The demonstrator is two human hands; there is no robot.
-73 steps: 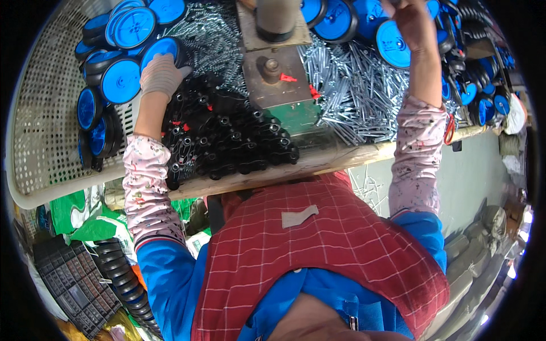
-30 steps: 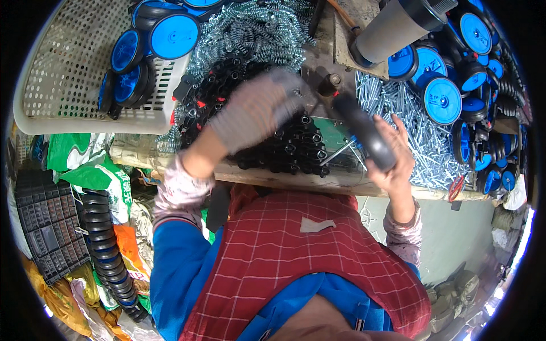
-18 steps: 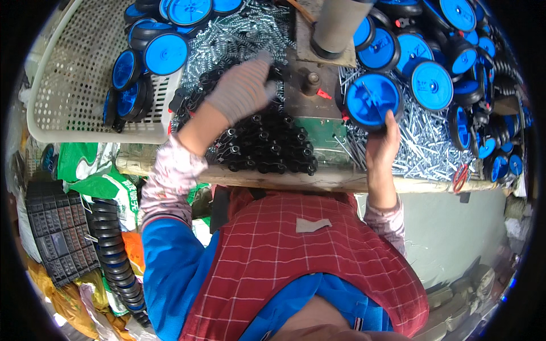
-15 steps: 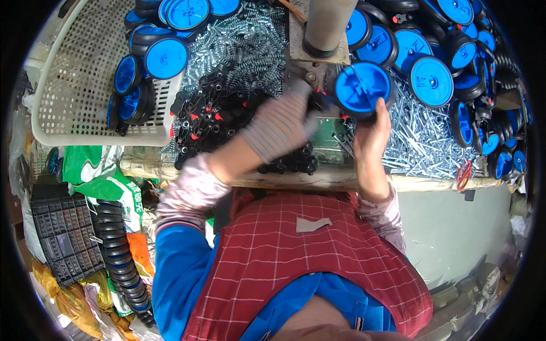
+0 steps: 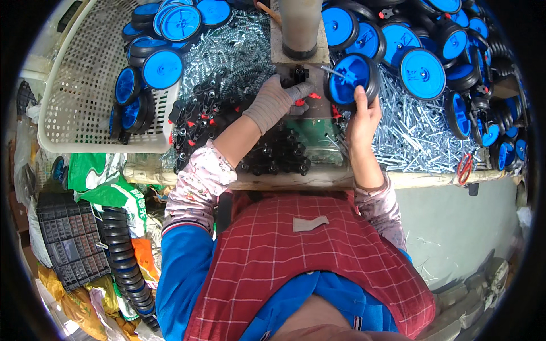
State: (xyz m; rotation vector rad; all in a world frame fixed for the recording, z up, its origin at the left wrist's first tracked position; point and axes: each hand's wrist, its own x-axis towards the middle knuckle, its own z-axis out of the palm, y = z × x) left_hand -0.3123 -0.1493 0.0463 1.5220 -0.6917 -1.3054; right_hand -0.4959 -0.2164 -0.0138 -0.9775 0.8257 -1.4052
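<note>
**Wheel held at the press, bracket under the gloved hand**

Your right hand (image 5: 364, 113) grips a blue wheel with a black tyre (image 5: 351, 78), held just beside the press column (image 5: 300, 28). Your gloved left hand (image 5: 274, 102) is curled over a small black bracket (image 5: 297, 74) at the press base. Loose black brackets (image 5: 273, 156) lie heaped below; silver screws (image 5: 421, 133) lie to the right.

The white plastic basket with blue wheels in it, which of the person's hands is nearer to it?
Left. The gloved left hand is at the small black part under the press, just right of the white basket. The bare right hand holds a blue wheel farther right.
</note>
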